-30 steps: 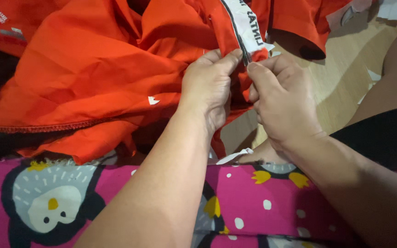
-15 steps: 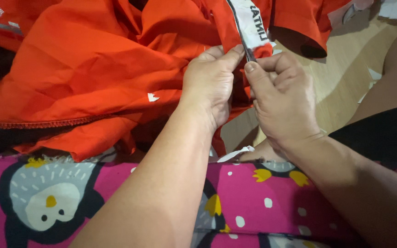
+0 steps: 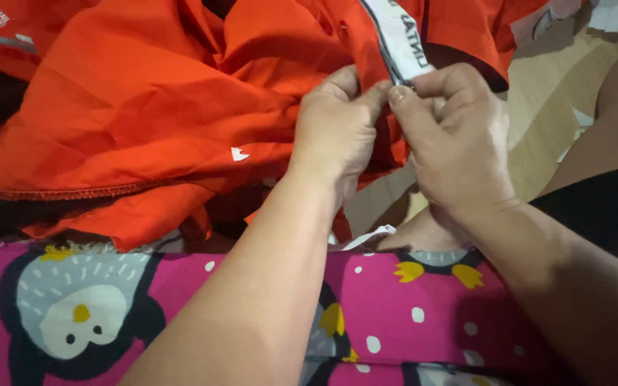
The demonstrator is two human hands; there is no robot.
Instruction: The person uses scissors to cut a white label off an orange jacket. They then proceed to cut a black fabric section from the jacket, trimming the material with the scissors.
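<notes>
A large orange garment (image 3: 151, 121) lies crumpled over my lap and to the left, with a stitched hem along its lower edge. A white strip (image 3: 402, 32) with dark edging runs down the garment near the top centre. My left hand (image 3: 334, 129) pinches the orange cloth just left of that strip. My right hand (image 3: 455, 143) pinches the lower end of the white strip between thumb and forefinger. The two hands touch at the fingertips.
Pink cloth with penguin figures (image 3: 409, 314) covers my lap across the bottom. A pale wooden floor (image 3: 545, 107) shows at the upper right, with white paper scraps (image 3: 609, 14) on it. Dark fabric (image 3: 609, 207) lies at the right edge.
Both hands have stayed together on the garment, shifting slightly up and to the right along the white strip; the fingers have tightened at the strip's end.
</notes>
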